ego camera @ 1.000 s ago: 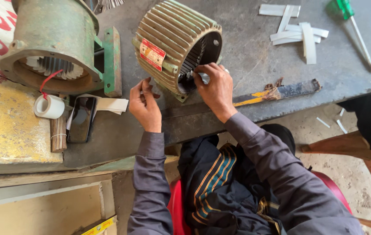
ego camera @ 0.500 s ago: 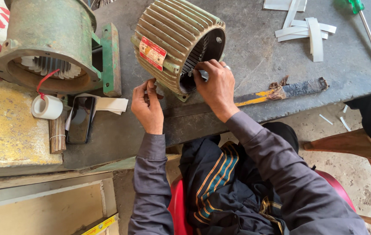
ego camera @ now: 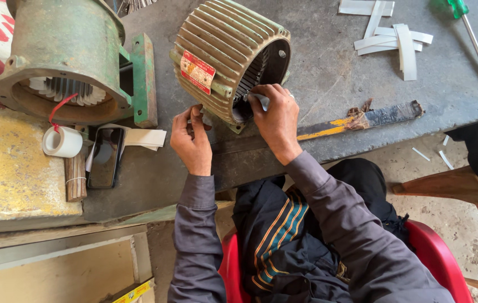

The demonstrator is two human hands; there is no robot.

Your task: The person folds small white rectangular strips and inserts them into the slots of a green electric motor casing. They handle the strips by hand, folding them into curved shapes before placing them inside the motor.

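The grey bench is carrying everything, and the person is sitting on a red chair just below both hands. Up and to the left of the left hand, a big green motor housing is standing with its open end facing up.

Directly above both hands, a ribbed tan motor shell is lying on its side, its open mouth facing the right hand. A long flat bar with yellow paint is lying just to the right of the right hand, and a green-handled screwdriver is resting well off up and to the right, beside a pile of white strips.

Left of the left hand, a dark phone, a bundle of wooden sticks and a roll of white tape are lying close together.

The right hand is pinching a white strip, its fingers closed on it at the rim of the shell's mouth. The left hand is curled shut on something small and dark against the shell's outer rim; what it is cannot be made out.

By the look of it, the strip is being slid into a slot inside the shell. The next move is calling for a steady, straight push along the slot while the left hand is bracing the shell against rolling.
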